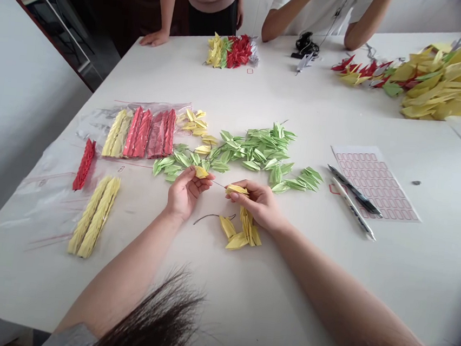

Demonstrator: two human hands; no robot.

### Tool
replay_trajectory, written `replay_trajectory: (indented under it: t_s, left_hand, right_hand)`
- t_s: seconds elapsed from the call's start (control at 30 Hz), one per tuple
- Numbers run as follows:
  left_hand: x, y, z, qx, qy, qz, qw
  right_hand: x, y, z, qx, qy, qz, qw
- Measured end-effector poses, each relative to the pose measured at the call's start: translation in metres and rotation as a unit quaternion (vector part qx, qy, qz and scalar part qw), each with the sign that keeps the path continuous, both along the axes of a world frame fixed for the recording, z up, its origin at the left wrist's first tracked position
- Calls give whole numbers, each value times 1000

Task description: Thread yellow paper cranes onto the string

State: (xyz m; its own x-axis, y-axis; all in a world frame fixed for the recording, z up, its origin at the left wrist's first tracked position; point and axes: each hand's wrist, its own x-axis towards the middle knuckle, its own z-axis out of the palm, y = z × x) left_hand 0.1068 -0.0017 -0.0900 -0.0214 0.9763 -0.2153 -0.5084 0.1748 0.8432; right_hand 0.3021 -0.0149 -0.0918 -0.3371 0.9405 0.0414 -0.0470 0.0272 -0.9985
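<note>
My left hand (184, 191) pinches a small folded yellow paper piece (201, 173) between thumb and fingertips. A thin dark string (218, 184) runs from it across to my right hand (261, 202). There another folded yellow paper piece (237, 190) is held between thumb and fingers. Below my right hand, several strung yellow pieces (238, 242) rest on the table, and a loose string end (210, 216) curls to their left. Just beyond both hands lies a long pile of strung green folded paper pieces (257, 148), with a few yellow ones (196, 123) at its far left end.
At left are plastic bags with red and yellow paper stacks (138, 134), a red stack (84, 164) and a yellow pair (93, 217). Two pens (355, 207) overlap a label sheet (376, 179). Colourful paper strands (446, 85) lie far right. Two people are across the table (323, 312).
</note>
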Motion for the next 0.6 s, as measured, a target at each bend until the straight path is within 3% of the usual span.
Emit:
replay_trajectory:
  t_s: [0.5, 0.6]
  left_hand:
    - [0, -2, 2, 27, 3, -10, 1000]
    - [3, -3, -1, 54, 26, 22, 998]
  right_hand:
    - [1, -2, 2, -4, 4, 43, 999]
    - [3, -3, 4, -18, 11, 52, 998]
